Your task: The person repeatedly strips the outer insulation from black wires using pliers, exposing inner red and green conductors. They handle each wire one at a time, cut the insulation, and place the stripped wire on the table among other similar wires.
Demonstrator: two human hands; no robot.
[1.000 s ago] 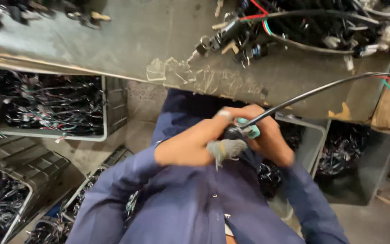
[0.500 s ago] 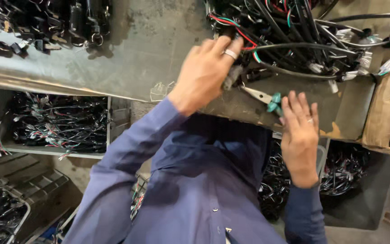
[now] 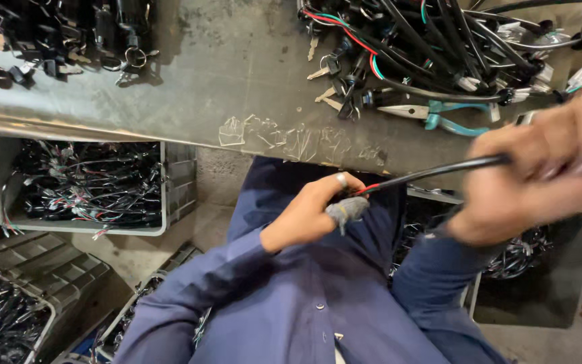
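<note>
**Cable stretched between both hands, blur on the far end**

Head view: the risk I see is slippage. My right hand [image 3: 540, 178] is smeared with motion, so I judge a jerk there could tug the black cable [image 3: 432, 172] out of the other hand, or let its loose run snag the wire pile [image 3: 439, 47] and the teal-handled pliers [image 3: 432, 113] on the grey workbench [image 3: 237, 74] just above. My left hand [image 3: 314, 209] sits low, near my chest, wrist bent, fingers clenched round the cable's near end where red wire shows, one fingertip wrapped in grey tape. The right hand is raised at the bench edge, fingers closed round the cable, which runs taut and slanted between the two hands. Bins of wiring [image 3: 82, 185] stand below the bench.
</note>
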